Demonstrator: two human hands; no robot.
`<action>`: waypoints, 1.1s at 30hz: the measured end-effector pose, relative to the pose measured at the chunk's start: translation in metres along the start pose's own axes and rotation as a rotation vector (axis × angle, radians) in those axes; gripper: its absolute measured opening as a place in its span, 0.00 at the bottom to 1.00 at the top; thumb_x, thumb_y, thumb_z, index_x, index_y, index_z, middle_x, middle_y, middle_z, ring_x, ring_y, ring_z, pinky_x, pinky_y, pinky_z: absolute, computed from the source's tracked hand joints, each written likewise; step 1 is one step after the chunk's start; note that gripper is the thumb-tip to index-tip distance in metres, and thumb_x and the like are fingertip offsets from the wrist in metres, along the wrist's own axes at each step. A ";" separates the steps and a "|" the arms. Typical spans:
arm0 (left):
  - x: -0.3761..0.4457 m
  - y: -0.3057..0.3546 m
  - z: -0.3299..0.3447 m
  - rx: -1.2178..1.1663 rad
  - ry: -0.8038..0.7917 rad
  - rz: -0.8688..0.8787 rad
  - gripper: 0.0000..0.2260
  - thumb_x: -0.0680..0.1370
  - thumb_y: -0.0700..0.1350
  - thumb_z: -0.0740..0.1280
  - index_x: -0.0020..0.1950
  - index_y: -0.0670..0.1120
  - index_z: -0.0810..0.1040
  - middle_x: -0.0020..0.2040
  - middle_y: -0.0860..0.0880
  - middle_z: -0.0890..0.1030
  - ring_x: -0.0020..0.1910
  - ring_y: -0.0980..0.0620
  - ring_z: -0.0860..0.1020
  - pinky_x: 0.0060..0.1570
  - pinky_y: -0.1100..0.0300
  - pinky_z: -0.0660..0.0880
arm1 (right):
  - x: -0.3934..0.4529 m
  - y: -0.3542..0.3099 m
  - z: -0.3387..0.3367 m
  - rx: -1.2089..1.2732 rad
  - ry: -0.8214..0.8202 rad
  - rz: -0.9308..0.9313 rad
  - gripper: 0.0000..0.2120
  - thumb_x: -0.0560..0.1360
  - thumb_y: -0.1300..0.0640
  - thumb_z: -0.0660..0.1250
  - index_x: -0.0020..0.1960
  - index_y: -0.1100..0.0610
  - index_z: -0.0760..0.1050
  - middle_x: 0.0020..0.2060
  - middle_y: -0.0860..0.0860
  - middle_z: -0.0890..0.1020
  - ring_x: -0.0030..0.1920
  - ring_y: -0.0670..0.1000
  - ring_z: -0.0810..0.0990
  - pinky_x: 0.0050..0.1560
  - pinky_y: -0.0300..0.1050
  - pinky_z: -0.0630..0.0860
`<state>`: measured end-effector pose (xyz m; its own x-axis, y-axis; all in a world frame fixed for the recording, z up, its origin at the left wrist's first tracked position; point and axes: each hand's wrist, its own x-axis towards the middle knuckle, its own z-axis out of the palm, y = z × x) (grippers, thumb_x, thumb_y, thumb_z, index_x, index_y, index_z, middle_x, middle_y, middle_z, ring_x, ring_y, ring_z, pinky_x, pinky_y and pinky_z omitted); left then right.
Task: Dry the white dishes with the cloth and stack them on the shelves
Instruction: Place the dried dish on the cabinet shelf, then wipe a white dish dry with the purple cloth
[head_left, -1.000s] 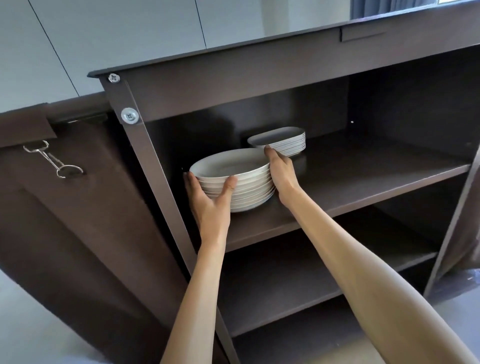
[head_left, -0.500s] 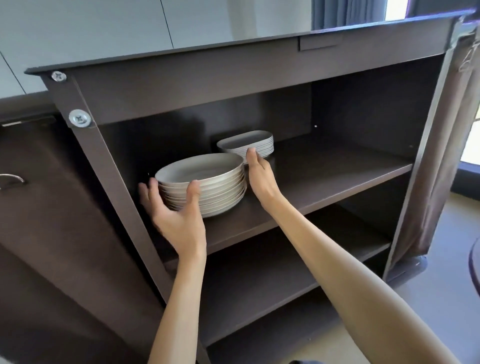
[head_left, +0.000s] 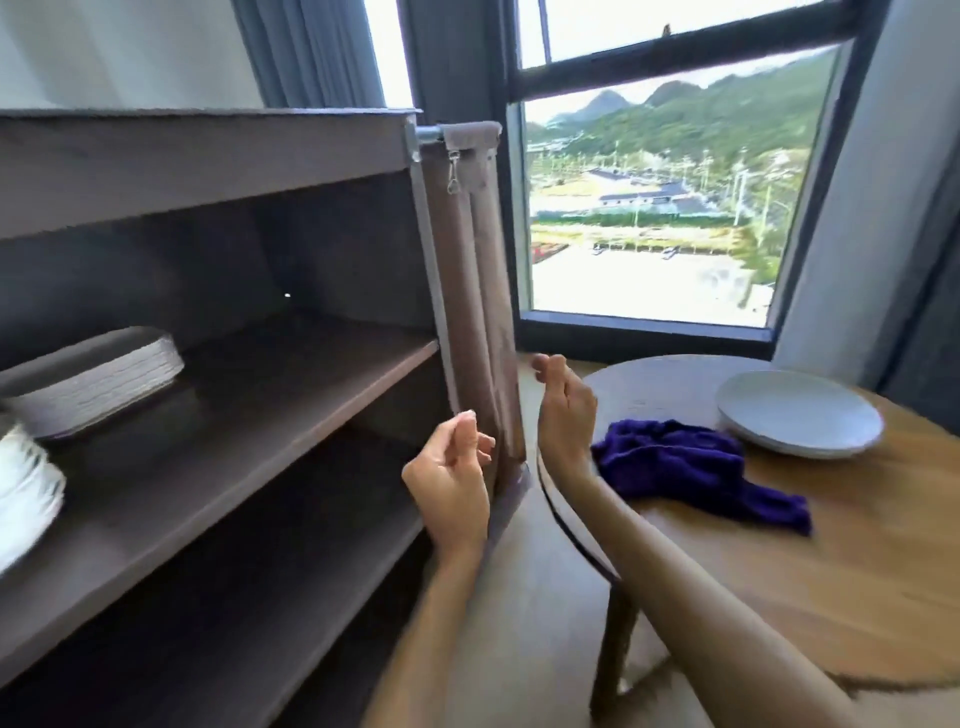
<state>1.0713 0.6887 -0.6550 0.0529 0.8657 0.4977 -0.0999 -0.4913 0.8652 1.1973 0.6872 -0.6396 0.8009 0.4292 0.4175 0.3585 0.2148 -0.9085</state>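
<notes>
- Between the dark shelf unit (head_left: 249, 395) and the round wooden table (head_left: 779, 571), both of the person's hands are hanging in the air, holding nothing.
- The left hand (head_left: 452, 488) is floating near the unit's right corner with its fingers loosely curled and touching nothing.
- The right hand (head_left: 563, 410) is hovering over the near edge of the table, fingers likewise relaxed and bent, close to the purple cloth (head_left: 696, 467); judging by the task, it is probably heading for the cloth or a plate.
- The cloth is lying crumpled on the table, just beside a small stack of white plates (head_left: 797, 421), which seem to be waiting there to be dried.
- On the middle shelf, two piles of white dishes are sitting: a shallow oblong pile (head_left: 98, 379) towards the back and a round pile (head_left: 26, 488) at the left edge of view, blurred and partly cut off.
- The lower shelves are showing no dishes.
</notes>
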 end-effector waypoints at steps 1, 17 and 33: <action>-0.008 -0.002 0.024 0.005 -0.078 -0.037 0.12 0.80 0.62 0.62 0.44 0.62 0.84 0.34 0.54 0.84 0.35 0.54 0.83 0.40 0.57 0.80 | 0.016 0.015 -0.027 -0.118 0.016 0.026 0.19 0.85 0.49 0.54 0.43 0.54 0.77 0.37 0.46 0.79 0.40 0.44 0.79 0.39 0.39 0.72; -0.023 -0.019 0.324 0.429 -0.767 -0.231 0.21 0.81 0.51 0.69 0.70 0.40 0.75 0.65 0.39 0.80 0.64 0.40 0.78 0.64 0.51 0.74 | 0.044 0.140 -0.189 -1.091 -0.194 0.132 0.23 0.77 0.40 0.60 0.68 0.47 0.76 0.70 0.59 0.71 0.73 0.60 0.64 0.75 0.56 0.55; -0.025 -0.068 0.387 0.688 -0.823 -0.335 0.10 0.81 0.41 0.66 0.58 0.39 0.82 0.49 0.43 0.82 0.44 0.43 0.78 0.40 0.63 0.74 | 0.073 0.151 -0.198 -1.065 -0.228 0.096 0.21 0.77 0.45 0.61 0.64 0.54 0.80 0.69 0.57 0.72 0.69 0.59 0.66 0.66 0.56 0.61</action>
<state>1.4611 0.6633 -0.7032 0.6397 0.7623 -0.0988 0.5992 -0.4140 0.6852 1.4042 0.5774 -0.7495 0.7794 0.5798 0.2374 0.6183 -0.6505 -0.4411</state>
